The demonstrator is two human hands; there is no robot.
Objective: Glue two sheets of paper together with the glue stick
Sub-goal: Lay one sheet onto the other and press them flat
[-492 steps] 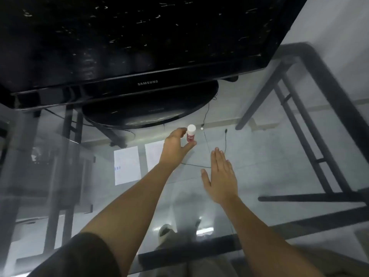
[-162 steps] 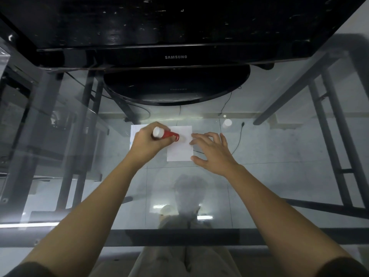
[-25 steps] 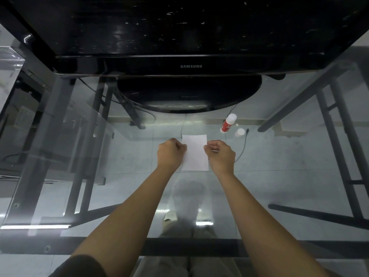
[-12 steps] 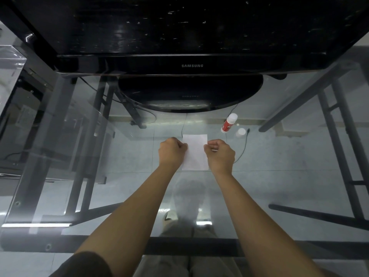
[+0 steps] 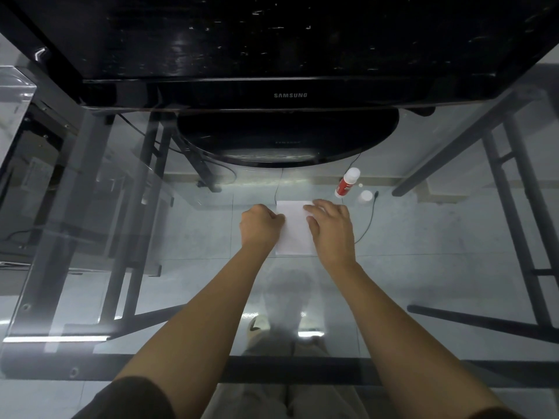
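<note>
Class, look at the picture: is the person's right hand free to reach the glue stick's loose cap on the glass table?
Probably yes. The white cap lies just beyond the right hand, beside the glue stick, with only bare glass between them. The hand would first have to lift off the paper.

Glass table [image 5: 423, 267], transparent, floor seen through it. Carried on it: white paper [image 5: 295, 228], lying flat near the middle; red glue stick [image 5: 346, 183] with white ends, beyond the paper to the right; white cap [image 5: 366, 195] just beside it; black monitor base [image 5: 287, 137] at the back
</note>
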